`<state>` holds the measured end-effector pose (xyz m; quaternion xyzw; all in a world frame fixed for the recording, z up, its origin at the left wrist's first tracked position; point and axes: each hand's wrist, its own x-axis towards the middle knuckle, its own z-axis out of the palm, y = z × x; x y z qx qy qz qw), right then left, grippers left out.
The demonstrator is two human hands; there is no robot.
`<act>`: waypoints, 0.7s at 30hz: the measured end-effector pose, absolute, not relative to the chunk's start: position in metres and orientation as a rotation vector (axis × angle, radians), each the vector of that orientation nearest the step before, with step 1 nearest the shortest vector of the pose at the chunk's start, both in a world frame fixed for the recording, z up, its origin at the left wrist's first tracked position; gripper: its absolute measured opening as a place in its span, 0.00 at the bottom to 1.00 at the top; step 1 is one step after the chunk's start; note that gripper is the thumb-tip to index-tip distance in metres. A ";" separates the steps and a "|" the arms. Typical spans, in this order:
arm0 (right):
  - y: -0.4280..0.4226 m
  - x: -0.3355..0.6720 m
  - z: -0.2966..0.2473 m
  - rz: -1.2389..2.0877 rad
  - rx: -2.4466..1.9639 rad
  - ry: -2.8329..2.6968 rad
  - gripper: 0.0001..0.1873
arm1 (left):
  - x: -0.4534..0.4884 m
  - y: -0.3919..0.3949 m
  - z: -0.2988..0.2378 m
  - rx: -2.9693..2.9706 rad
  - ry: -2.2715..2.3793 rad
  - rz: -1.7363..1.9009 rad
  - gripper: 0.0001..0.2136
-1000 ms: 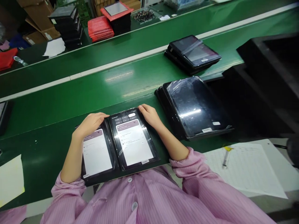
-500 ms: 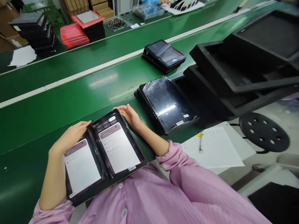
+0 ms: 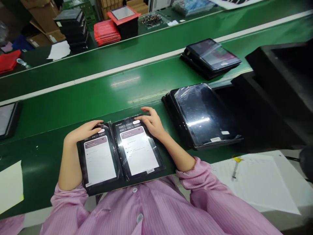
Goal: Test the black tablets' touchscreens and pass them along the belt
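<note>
Since half a second ago, the right hand (image 3: 151, 122) has turned from lying palm-up beside the right tablet (image 3: 138, 148) to resting palm-down, its fingertips now on the top of that lit screen, and the left hand (image 3: 84, 132) has slid further onto the top edge of the left tablet (image 3: 99, 160). Both hands are open with fingers loosely spread; neither grips anything, they only touch the glass. These two tablets lie side by side, touching, flat on the near edge of a green counter (image 3: 73, 101), right in front of the person's pink striped smock, each showing a pale settings page under clear film. Just to the right sits a stack of dark tablets (image 3: 202, 114) wrapped in film, screens off. Farther back on the counter, beyond a white stripe, lies a second stack of tablets (image 3: 211, 57). At the near right a sheet of paper (image 3: 264, 182) carries a pen (image 3: 235, 168). Black trays (image 3: 281, 81) stand at the right edge, and a pile of red covers (image 3: 106, 32) lies far behind
</note>
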<state>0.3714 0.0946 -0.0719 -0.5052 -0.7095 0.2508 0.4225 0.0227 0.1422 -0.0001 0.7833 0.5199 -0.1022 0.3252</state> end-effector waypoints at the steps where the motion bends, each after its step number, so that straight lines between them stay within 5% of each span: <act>1: 0.096 0.374 -0.072 0.659 -1.240 -1.757 0.26 | 0.022 0.141 0.002 2.048 1.352 -0.282 0.33; 4: 0.098 0.382 -0.072 0.837 -1.171 -1.846 0.27 | 0.022 0.136 0.005 2.081 1.248 -0.341 0.39; 7: 0.097 0.386 -0.072 1.011 -1.142 -2.083 0.58 | 0.024 0.135 0.002 2.114 1.237 -0.337 0.44; 9: 0.096 0.387 -0.074 1.030 -1.153 -2.142 0.67 | 0.026 0.138 0.000 2.138 1.279 -0.290 0.42; 16: 0.110 0.383 -0.094 1.033 -1.245 -1.571 0.32 | 0.028 0.148 -0.003 2.124 1.407 -0.045 0.15; 21: 0.102 0.380 -0.087 0.823 -1.277 -1.448 0.18 | 0.034 0.141 0.002 2.325 1.593 0.021 0.18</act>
